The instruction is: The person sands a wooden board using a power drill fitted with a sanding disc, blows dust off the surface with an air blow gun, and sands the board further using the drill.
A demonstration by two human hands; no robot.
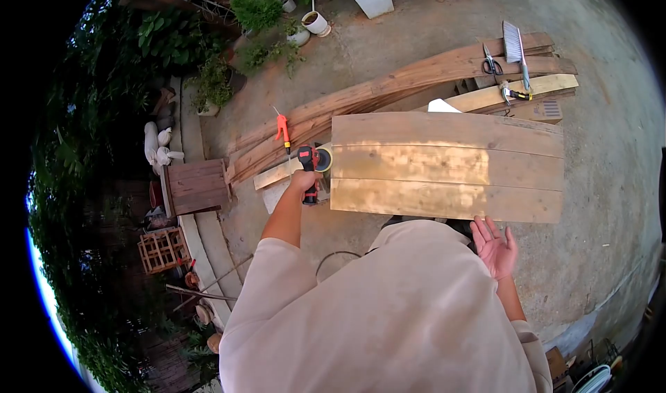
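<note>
My left hand [304, 180] is wrapped round the grip of a red-and-black cordless drill [308, 158] with a round, yellow-rimmed disc [323, 160] on its front. The disc is at the left edge of a wide wooden panel [524, 164] made of three planks. A bright yellow patch [416, 164] covers the panel's middle and lower left; its ends look duller. By the panel's near edge, toward the right, my right hand [496, 249] holds nothing, palm turned up and fingers spread.
Long planks [374, 84] lie behind the panel, bearing a brush [513, 46], scissors [492, 63] and a yellow-and-black hand tool [517, 95]. An orange air blow gun [282, 129] is beside the drill. Potted plants [316, 23] and a small wooden table [198, 185] stand farther off.
</note>
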